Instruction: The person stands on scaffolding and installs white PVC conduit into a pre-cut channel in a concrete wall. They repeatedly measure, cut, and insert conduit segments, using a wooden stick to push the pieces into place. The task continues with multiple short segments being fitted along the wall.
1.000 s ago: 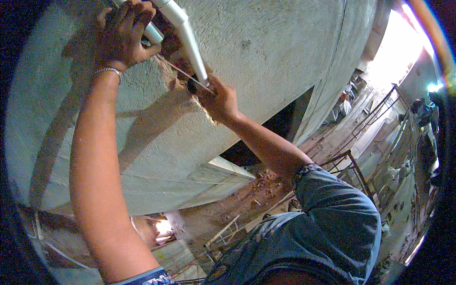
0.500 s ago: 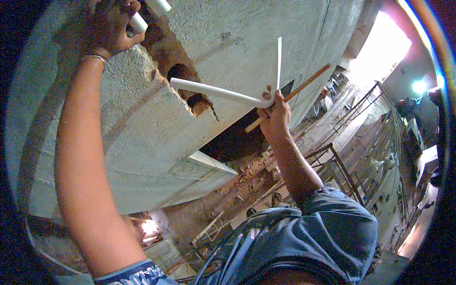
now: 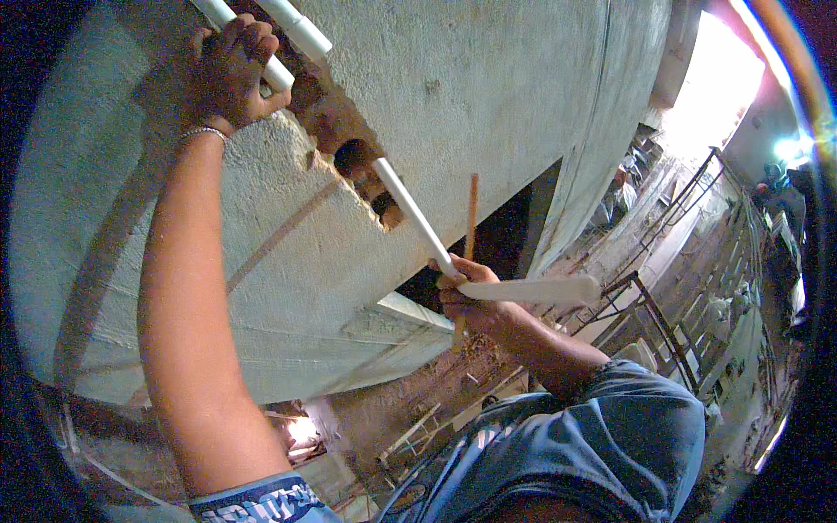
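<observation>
White, round, rigid pipe (image 3: 280,76) is wrapped in the closed fingers of a person's left hand (image 3: 234,74), raised against a pale, rough-plastered wall (image 3: 506,96). The pipe's lower end pokes out beyond the fist. Lower down, the fingers of the right hand (image 3: 475,301) close around a slim, straight white tube (image 3: 410,205) that slants up toward the wall, its upper end showing just beside the broken groove. A broader-looking white length (image 3: 540,290) extends rightward from the same grip; whether the two are joined is hidden by the hand. A thin, brown, wooden-looking stick (image 3: 472,209) stands nearly upright just behind, its passage through the grip partly covered.

Beside the left hand, a second white pipe with a thicker end section (image 3: 309,37) runs parallel to the first, above a jagged brown channel (image 3: 340,122) cut into the plaster. A pale, beaded-looking bracelet (image 3: 205,132) circles the left wrist. Blue fabric sleeves (image 3: 645,418) cover the upper arms. Farther right stand a dark, angular metal frame (image 3: 645,305) and, above it, a brightly lit opening (image 3: 719,78).
</observation>
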{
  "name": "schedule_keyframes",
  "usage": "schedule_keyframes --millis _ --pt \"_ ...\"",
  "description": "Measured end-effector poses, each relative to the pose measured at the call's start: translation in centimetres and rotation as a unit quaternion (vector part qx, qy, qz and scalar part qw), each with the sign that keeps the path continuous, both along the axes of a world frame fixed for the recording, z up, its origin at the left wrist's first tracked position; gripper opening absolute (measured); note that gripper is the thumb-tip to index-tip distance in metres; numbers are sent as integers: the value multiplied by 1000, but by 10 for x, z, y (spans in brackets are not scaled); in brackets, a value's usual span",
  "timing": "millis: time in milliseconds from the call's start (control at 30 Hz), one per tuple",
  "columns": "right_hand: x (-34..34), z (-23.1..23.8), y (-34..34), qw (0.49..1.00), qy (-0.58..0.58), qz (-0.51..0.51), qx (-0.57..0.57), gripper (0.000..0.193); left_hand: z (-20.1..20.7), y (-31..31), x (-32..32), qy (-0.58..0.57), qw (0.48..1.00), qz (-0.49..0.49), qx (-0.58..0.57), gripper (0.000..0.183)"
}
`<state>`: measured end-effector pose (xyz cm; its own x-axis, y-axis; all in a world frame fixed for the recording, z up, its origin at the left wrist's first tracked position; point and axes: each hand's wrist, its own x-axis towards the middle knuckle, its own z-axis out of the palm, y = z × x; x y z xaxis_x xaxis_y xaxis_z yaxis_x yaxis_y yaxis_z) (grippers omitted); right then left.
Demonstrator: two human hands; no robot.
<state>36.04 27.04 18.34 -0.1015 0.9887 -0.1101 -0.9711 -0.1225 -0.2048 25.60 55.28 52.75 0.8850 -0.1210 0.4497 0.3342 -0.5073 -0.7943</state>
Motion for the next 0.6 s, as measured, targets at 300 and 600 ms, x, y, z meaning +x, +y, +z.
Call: schedule_keyframes --millis 300,600 --pt "-21 41 71 995 -31 -3 -94 23 0 -8 0 -7 999 16 29 66" --pt "-37 69 103 992 16 -114 47 33 3 -4 2 7 999 -8 52 64"
